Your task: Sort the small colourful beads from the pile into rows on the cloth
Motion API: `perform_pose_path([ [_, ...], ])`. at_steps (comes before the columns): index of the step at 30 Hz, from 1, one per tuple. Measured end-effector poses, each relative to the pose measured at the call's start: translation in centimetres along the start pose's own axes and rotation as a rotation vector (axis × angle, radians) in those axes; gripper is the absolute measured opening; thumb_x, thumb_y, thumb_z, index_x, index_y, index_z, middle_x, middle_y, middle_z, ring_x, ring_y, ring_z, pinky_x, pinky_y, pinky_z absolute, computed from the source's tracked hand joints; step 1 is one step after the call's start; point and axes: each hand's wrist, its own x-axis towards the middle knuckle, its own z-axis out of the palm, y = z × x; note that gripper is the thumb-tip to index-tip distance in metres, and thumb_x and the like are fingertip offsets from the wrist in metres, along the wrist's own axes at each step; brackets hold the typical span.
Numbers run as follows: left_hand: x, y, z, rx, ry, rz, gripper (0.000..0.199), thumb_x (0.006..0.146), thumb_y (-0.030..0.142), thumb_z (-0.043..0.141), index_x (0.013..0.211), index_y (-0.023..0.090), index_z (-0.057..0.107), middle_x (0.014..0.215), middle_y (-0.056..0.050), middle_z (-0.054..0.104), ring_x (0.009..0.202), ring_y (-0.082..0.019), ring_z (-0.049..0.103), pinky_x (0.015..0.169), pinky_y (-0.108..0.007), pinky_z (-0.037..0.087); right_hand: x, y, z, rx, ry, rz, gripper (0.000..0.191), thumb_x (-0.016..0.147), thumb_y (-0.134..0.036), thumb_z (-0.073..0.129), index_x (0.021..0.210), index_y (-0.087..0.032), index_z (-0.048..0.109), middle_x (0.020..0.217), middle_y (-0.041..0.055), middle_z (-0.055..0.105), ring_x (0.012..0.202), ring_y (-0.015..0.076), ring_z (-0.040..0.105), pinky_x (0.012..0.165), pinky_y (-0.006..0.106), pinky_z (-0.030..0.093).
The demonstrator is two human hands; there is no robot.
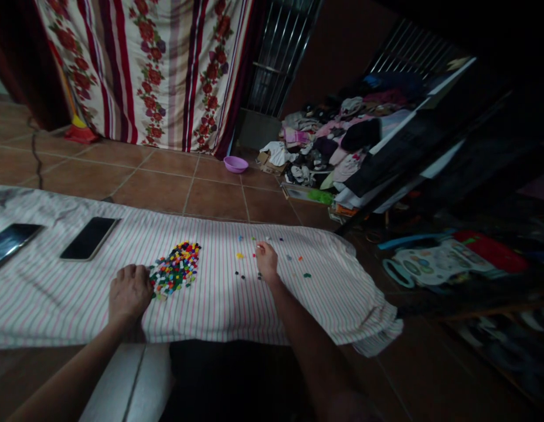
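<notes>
In the head view, your left hand (130,288) rests on the striped cloth (219,316), fingers bent; I can't tell if it grips anything. The pile of coloured beads (177,269) lies just right of it, and a phone (89,238) beyond it to the left. Your right hand (267,261) has its fingers curled in, closure and hold unclear, with yellow beads (240,255) to its left and green beads (307,275) to its right
</notes>
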Motion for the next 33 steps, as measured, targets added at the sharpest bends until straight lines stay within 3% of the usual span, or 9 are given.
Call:
perform_pose_path([
  [6, 0.0, -0.1, 0.3, -0.01, 0.035, 0.006, 0.029, 0.095, 0.027, 0.032, 0.097, 0.015, 0.058, 0.099, -0.012, 0.059, 0.094, -0.028, 0.051, 0.075, -0.036, 0.038, 4.0, 2.4, -1.7, -0.167, 0.016, 0.078, 0.029, 0.074, -0.008, 0.048, 0.092, -0.013, 0.07, 0.091, 0.0113, 0.069, 0.087, 0.0213, 0.063, 0.083, 0.031, 0.047],
  [13, 0.0, -0.1, 0.5, -0.027, 0.04, 0.022, 0.026, 0.093, 0.026, 0.035, 0.097, 0.015, 0.059, 0.099, -0.011, 0.06, 0.095, -0.027, 0.051, 0.079, -0.037, 0.04, 6.6, 3.4, -1.6, -0.31, -0.07, 0.084, 0.032, 0.077, -0.008, 0.052, 0.102, -0.013, 0.07, 0.091, 0.0105, 0.067, 0.089, 0.0199, 0.061, 0.084, 0.027, 0.044],
  [24, 0.1, 0.1, 0.5, -0.054, 0.051, -0.006, 0.024, 0.092, 0.026, 0.038, 0.096, 0.016, 0.059, 0.099, -0.013, 0.06, 0.096, -0.028, 0.05, 0.079, -0.038, 0.038, 7.7, 3.4, -0.8, -0.435, -0.217, 0.033, 0.024, 0.079, -0.012, 0.057, 0.095, -0.017, 0.074, 0.091, 0.0119, 0.068, 0.09, 0.0212, 0.064, 0.083, 0.029, 0.045],
  [33, 0.2, 0.0, 0.5, -0.069, 0.022, -0.012, 0.023, 0.092, 0.026, 0.038, 0.097, 0.016, 0.059, 0.101, -0.013, 0.058, 0.098, -0.027, 0.05, 0.08, -0.037, 0.037, 7.8, 2.7, -1.6, -0.497, -0.252, 0.026, 0.028, 0.084, -0.016, 0.055, 0.106, -0.013, 0.072, 0.096, 0.0145, 0.067, 0.091, 0.0226, 0.064, 0.08, 0.029, 0.045],
])
